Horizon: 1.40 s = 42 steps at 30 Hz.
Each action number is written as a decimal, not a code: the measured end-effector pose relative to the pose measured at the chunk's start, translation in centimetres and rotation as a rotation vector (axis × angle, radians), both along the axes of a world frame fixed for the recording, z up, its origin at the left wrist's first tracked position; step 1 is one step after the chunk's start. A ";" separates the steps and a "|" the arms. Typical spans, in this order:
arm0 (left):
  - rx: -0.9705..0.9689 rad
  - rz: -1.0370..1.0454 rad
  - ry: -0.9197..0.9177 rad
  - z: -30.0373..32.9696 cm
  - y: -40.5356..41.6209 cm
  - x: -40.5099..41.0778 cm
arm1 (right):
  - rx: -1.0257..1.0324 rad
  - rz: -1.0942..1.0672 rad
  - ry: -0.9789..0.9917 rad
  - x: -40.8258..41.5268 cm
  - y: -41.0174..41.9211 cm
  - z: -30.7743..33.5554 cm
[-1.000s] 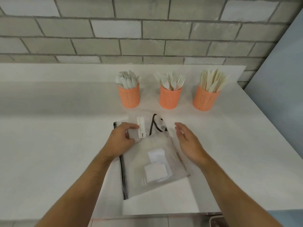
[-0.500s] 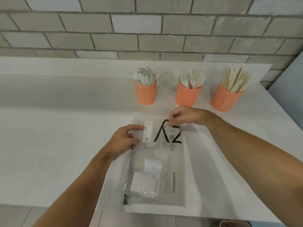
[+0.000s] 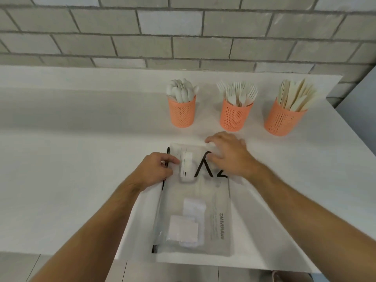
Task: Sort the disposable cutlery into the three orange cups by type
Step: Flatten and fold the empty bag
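Your left hand [image 3: 155,169] pinches the left edge of the frosted pouch [image 3: 195,202], by its black zipper strip. The pouch's long axis runs from you toward the cups. Your right hand [image 3: 225,154] lies curled over its far end — whether it grips or only presses, you cannot tell — and it is the nearer hand to the cups. No loose cutlery shows; beyond the pouch, well apart from both hands, stand the spoon cup [image 3: 182,111], fork cup [image 3: 235,115] and knife cup [image 3: 283,120] — each one already filled, so sorting looks done.
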<state>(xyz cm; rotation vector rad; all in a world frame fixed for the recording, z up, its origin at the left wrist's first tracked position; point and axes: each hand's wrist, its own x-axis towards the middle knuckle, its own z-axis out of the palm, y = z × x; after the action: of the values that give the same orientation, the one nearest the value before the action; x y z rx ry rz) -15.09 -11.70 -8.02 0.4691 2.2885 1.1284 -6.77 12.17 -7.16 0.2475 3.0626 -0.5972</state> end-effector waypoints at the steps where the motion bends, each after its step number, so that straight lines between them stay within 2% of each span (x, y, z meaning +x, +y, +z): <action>1: -0.003 0.006 0.003 -0.1 -0.1 -0.1 | 0.016 0.056 0.015 1.2 -1.8 -0.2; 4: -0.052 -0.029 0.032 -0.1 0.0 -0.1 | 0.050 0.206 -0.073 3.9 -4.5 -2.1; 8: -0.263 -0.091 0.108 1.3 0.1 -0.2 | 0.099 0.234 -0.103 4.5 -3.9 -4.0; 9: -0.332 -0.080 0.217 1.6 0.2 0.0 | 0.119 0.245 -0.103 4.5 -3.9 -4.2; 10: -0.378 -0.066 0.415 1.6 0.6 0.2 | 0.141 0.253 -0.104 4.5 -3.9 -4.3; 11: -0.368 -0.073 0.633 1.2 1.1 0.6 | 0.163 0.257 -0.103 4.5 -4.0 -4.5; 12: -0.318 -0.130 0.774 0.6 1.7 1.5 | 0.180 0.257 -0.101 4.5 -4.1 -4.6; 13: -0.273 -0.221 0.821 -0.2 2.5 2.5 | 0.190 0.256 -0.095 4.5 -4.1 -4.6; 14: -0.283 -0.336 0.792 -1.1 3.0 3.7 | 0.195 0.254 -0.089 4.6 -4.2 -4.6; 16: -0.436 -0.460 0.659 -3.1 3.2 5.1 | 0.197 0.245 -0.092 4.9 -4.3 -4.5; 20: -0.585 -0.379 0.610 -4.8 2.1 4.2 | 0.194 0.253 -0.133 7.4 -4.6 -4.4; 27: -0.596 -0.325 0.608 -4.9 2.2 3.4 | 0.238 0.381 -0.160 12.7 -6.1 -4.1; 34: -0.639 -0.356 0.602 -4.5 2.2 3.2 | 0.146 0.453 -0.236 14.0 -7.2 -2.8; 36: -0.638 -0.297 0.610 -4.0 2.1 3.7 | 0.101 0.525 -0.235 13.8 -8.1 -2.4; 38: -0.659 -0.140 0.633 -3.1 1.8 4.8 | 0.034 0.550 -0.205 13.4 -8.4 -2.0; 40: -0.699 0.023 0.544 -1.7 1.4 5.8 | -0.085 0.345 -0.064 12.9 -7.9 -1.4; 42: -0.698 0.097 0.385 -0.5 0.9 6.5 | -0.121 -0.052 0.070 12.1 -6.7 -0.9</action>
<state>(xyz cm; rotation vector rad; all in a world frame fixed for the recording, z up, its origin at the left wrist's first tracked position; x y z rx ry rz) -8.56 -10.79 -8.51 0.3104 2.8576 0.2237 5.28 5.45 -8.06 0.3112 3.0794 -0.8067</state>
